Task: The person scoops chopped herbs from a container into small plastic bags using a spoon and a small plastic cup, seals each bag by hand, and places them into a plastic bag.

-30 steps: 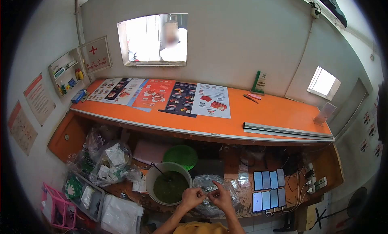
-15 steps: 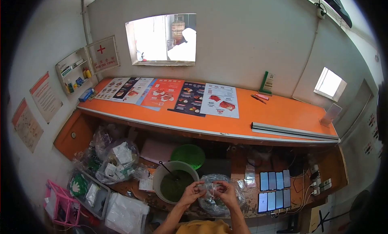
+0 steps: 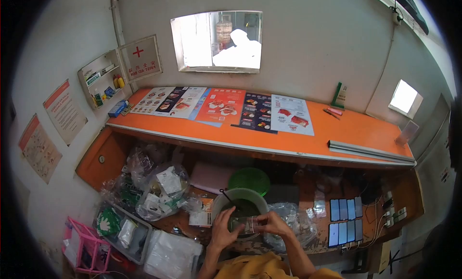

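Both my hands are over the near side of a white bucket (image 3: 263,206) that holds something dark green. My right hand (image 3: 276,224) pinches the right end of a small clear plastic piece (image 3: 247,224); whether it is a bag or a cup I cannot tell. Curved around its left end is my left hand (image 3: 223,231), thumb and fingers on either side. A dark-handled ladle (image 3: 228,197) leans in the bucket, its lower end hidden. To the right of the bucket lies a large crumpled clear plastic bag (image 3: 281,214), partly behind my right wrist.
A green lid (image 3: 250,180) lies behind the bucket. Several phones (image 3: 344,221) with cables are on the right. Stuffed plastic bags (image 3: 166,190), a grey bin (image 3: 139,247) and a pink basket (image 3: 89,245) stand left. An orange counter (image 3: 341,134) overhangs the back.
My view has shifted, so the scene sits further right. My hands have moved left from the large plastic bag to over the bucket, carrying the clear plastic piece. My left hand has spread wider.
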The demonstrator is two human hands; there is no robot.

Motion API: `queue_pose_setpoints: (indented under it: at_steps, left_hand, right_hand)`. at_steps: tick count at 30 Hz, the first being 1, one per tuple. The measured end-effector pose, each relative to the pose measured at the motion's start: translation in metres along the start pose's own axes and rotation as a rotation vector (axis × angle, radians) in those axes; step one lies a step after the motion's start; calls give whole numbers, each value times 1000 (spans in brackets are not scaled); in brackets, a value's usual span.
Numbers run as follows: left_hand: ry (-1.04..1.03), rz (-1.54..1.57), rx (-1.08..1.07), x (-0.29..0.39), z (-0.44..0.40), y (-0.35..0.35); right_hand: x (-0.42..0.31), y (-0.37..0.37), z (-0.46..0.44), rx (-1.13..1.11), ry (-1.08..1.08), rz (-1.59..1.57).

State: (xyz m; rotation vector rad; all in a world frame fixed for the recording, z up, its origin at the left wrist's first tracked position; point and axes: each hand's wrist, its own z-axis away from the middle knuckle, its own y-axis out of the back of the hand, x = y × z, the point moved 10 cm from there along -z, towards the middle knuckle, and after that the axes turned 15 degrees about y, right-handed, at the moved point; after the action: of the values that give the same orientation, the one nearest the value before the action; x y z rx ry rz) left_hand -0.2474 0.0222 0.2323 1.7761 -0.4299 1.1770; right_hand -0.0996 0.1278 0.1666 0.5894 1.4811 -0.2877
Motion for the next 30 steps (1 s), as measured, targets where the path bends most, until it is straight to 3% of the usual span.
queue_pose_setpoints:
  at_steps: [1,4,9,12,16,19,23,30]
  left_hand:
    - [-110,-104,55,15,3,12]
    - [-205,-286,-264,14,18,-13]
    - [-110,-188,-441,-38,27,-35]
    - [-30,-57,-421,-47,34,-37]
    - [263,60,-450,-94,41,-40]
    - [225,13,-272,-87,41,-26]
    - [127,-159,-169,-57,29,-7]
    - [62,-160,-167,-76,31,-15]
  right_hand:
    - [-6,-8,-8,-22,74,105]
    - [-18,-34,-19,-152,210,481]
    - [-14,-56,-5,-175,178,445]
    - [-21,-41,1,-73,140,356]
    - [3,-8,-9,128,34,353]
    - [-7,-36,-30,-18,180,293]
    - [-9,-48,-38,-56,93,256]
    - [-14,-76,-42,-228,181,349]
